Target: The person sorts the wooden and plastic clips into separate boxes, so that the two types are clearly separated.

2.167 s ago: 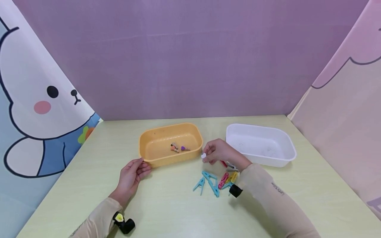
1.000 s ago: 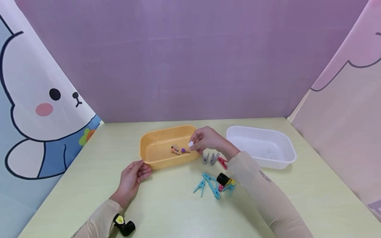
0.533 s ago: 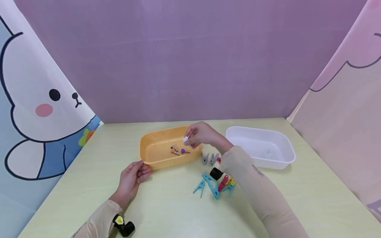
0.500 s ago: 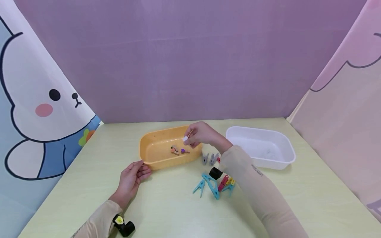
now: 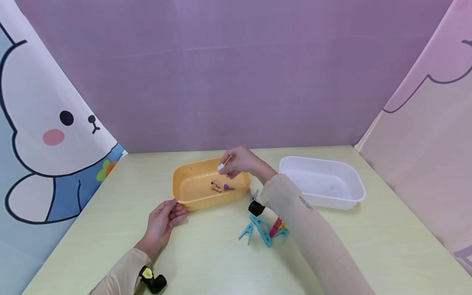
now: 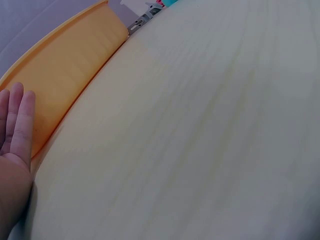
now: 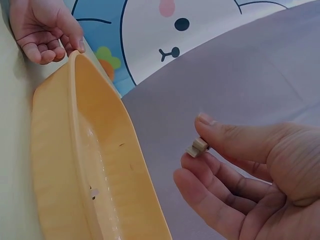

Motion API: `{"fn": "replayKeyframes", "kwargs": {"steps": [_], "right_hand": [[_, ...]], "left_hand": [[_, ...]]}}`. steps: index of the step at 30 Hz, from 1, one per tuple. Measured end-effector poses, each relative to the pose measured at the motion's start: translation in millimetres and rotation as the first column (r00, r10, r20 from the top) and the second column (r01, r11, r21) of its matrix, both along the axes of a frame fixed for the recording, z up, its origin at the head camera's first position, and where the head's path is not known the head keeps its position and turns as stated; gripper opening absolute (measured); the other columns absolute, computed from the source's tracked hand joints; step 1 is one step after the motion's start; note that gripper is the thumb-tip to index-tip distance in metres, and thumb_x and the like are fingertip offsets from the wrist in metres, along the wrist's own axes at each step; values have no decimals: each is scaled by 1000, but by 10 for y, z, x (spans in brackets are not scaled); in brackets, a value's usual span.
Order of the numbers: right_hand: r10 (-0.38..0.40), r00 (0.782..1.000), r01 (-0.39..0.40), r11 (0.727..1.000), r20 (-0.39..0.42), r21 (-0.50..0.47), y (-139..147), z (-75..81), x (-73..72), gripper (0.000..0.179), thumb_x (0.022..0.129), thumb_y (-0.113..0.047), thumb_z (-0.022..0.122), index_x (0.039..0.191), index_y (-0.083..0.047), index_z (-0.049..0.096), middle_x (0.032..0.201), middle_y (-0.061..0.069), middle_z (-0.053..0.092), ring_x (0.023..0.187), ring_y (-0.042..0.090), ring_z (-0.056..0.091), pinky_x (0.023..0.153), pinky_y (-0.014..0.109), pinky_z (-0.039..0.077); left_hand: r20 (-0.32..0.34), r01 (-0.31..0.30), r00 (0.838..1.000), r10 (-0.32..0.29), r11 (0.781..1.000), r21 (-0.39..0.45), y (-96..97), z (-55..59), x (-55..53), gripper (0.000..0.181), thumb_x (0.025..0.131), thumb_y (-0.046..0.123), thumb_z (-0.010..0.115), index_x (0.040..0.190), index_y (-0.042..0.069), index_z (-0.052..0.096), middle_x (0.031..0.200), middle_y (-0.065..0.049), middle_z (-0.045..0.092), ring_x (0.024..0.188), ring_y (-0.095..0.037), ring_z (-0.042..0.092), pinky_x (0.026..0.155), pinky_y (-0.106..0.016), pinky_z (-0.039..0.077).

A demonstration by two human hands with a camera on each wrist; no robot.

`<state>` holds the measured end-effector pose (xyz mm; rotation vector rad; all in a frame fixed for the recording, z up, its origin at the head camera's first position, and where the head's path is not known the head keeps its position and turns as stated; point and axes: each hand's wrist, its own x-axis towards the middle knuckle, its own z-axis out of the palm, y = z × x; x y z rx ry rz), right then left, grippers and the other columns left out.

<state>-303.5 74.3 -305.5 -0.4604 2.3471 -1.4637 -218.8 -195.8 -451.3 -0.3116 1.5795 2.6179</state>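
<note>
My right hand (image 5: pixel 239 160) is over the back right of the orange tub (image 5: pixel 212 200), pinching a small wooden clothespin (image 7: pixel 198 147) between thumb and fingers. A white decoration shows on this clothespin in the head view. At the tub's near left corner, my left hand (image 5: pixel 162 219) grips the rim between thumb and index finger. Its other fingers (image 6: pixel 22 127) lie nearly straight along the outer wall. Several little wooden clothespins (image 5: pixel 216 187) with coloured decorations lie on the tub floor, one of them with a purple top (image 5: pixel 226 187).
Right of the orange tub stands a white tub (image 5: pixel 328 200). Plastic clothespins lie on the table in front: blue (image 5: pixel 262 231), red (image 5: pixel 275 227), yellow (image 5: pixel 283 225) and grey (image 5: pixel 254 195). The right sleeve (image 5: pixel 309 221) covers part of this group. A purple backdrop (image 5: pixel 236 82) rises behind.
My right hand has moved left and away from me, from beside the orange tub to above it, carrying the small clothespin. The left hand has stayed at the corner.
</note>
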Motion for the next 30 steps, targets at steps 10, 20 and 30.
{"fn": "replayKeyframes", "kwargs": {"steps": [10,20,30], "right_hand": [[-48,997,49,999,59,-16,-62,12,-126,21,85,-5,79,102,0,67,90,18,73,76,35,69,77,46,61],[-133,984,139,989,121,-49,-53,-70,-271,20,88,-6,76,105,-2,65,83,14,71,65,26,69,86,54,57],[-200,955,230,966,218,-121,-12,-250,-374,18,90,-3,73,104,0,63,93,19,68,62,21,65,79,45,61]], "left_hand": [[11,-1,1000,1,1000,5,-6,12,-5,23,104,15,55,85,11,68,80,-5,69,75,-16,71,80,-33,60],[13,0,1000,0,1000,4,-11,19,-2,22,104,15,55,86,11,67,81,-5,69,76,-17,72,81,-33,60],[18,-2,1000,2,1000,-1,-1,18,-1,22,104,15,55,86,11,68,81,-5,69,76,-17,72,81,-33,60]]}}
